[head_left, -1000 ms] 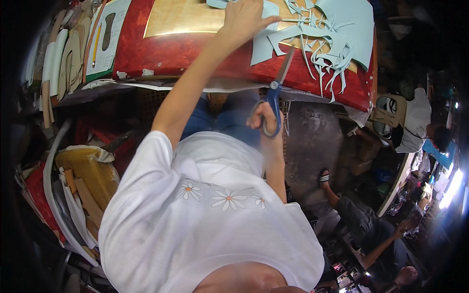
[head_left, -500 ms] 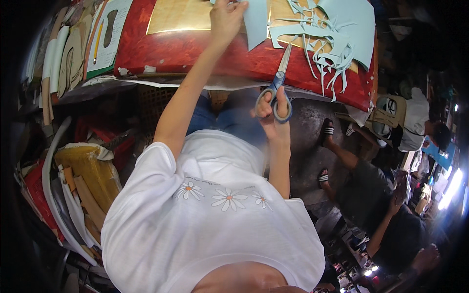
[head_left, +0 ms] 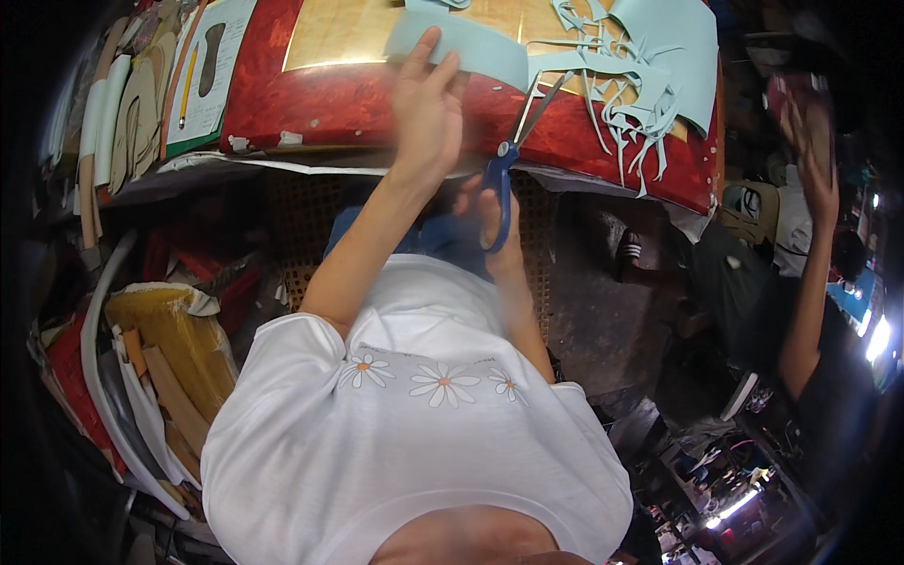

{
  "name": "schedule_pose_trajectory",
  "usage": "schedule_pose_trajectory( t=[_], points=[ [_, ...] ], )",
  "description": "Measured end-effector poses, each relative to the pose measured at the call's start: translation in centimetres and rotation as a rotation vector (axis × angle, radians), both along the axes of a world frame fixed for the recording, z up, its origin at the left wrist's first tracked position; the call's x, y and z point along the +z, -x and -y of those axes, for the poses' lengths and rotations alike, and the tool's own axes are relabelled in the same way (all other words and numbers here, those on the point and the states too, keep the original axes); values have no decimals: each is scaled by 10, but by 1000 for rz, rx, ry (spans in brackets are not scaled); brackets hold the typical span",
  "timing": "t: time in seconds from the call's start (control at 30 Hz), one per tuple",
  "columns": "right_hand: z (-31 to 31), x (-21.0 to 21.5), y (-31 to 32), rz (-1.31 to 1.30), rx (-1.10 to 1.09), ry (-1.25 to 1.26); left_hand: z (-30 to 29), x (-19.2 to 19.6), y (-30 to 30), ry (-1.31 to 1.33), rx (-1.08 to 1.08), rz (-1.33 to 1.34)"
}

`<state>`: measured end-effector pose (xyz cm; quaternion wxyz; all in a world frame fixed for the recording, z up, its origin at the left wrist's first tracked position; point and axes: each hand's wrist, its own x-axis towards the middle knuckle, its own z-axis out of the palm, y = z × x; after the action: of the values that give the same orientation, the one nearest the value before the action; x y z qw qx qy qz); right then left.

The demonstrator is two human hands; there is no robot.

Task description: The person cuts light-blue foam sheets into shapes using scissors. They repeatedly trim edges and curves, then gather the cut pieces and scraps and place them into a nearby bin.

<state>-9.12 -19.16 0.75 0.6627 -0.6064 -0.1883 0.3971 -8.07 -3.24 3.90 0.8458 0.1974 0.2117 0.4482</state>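
Left hand up near top centre, fingers spread and pressed flat on a pale blue sheet, pinning it down rather than gripping it. Right hand just below and right of that, fingers closed through the blue handles of a pair of scissors. Blades a little apart, pointing up and right toward the lower edge of that sheet, tips right at its corner. Bit blurry there, so can't tell whether the blades actually touch the sheet.

Sheet lying on a gold panel set into a shiny red tabletop across the top of the frame. Messy tangle of pale blue offcut strips at upper right, some dangling over the table's front edge, next to a bigger blue piece.

Upper left: a white card with a dark sole-shaped cutout, a yellow pencil beside it, then a stack of tan shoe-sole shapes leaning at the far left.

Lower left: bin stuffed with yellow and brown scraps. Centre bottom: white shirt with daisy print. Far right: another person's raised arm, well apart from the table work.
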Motion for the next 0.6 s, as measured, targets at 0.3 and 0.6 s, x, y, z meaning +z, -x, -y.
schedule_pose_trajectory(
  t=[0.3, 0.6],
  points=[
    [-11, 1, -1, 59, -34, -55, 10, 13, 14, -186, -50, -93],
    [-19, 22, -17, 143, 5, -120, -13, 32, 12, -99, 3, -56]
  ],
)
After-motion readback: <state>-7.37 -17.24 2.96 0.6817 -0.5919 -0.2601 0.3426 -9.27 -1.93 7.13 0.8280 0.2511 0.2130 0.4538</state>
